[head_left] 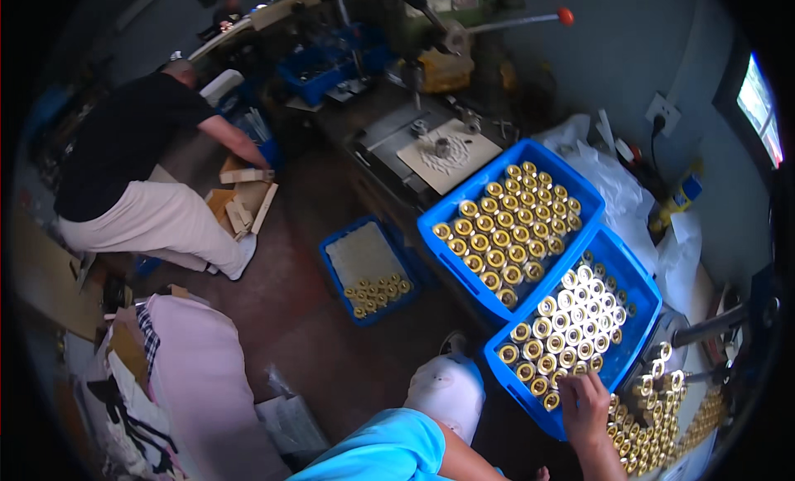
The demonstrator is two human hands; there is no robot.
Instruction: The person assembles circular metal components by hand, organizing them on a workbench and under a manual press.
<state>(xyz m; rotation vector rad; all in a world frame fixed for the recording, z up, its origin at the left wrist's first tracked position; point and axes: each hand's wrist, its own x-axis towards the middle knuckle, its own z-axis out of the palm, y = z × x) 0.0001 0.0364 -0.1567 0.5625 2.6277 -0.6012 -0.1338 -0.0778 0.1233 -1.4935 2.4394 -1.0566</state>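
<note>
My right hand is over the near edge of the closer blue tray, its fingers curled down and pinched on a brass fitting at the end of a row. Round, gold-coloured brass fittings with holes in their middles stand in close rows in this tray. Only a bit of my left hand shows at the lower edge, below the tray; its fingers are mostly out of the picture. More loose brass fittings lie heaped on the bench right of my right hand.
A second blue tray full of fittings overlaps the closer one. A smaller blue tray sits lower down, partly filled. Behind stands a machine with a red-knobbed lever. At left, a person bends over cardboard boxes.
</note>
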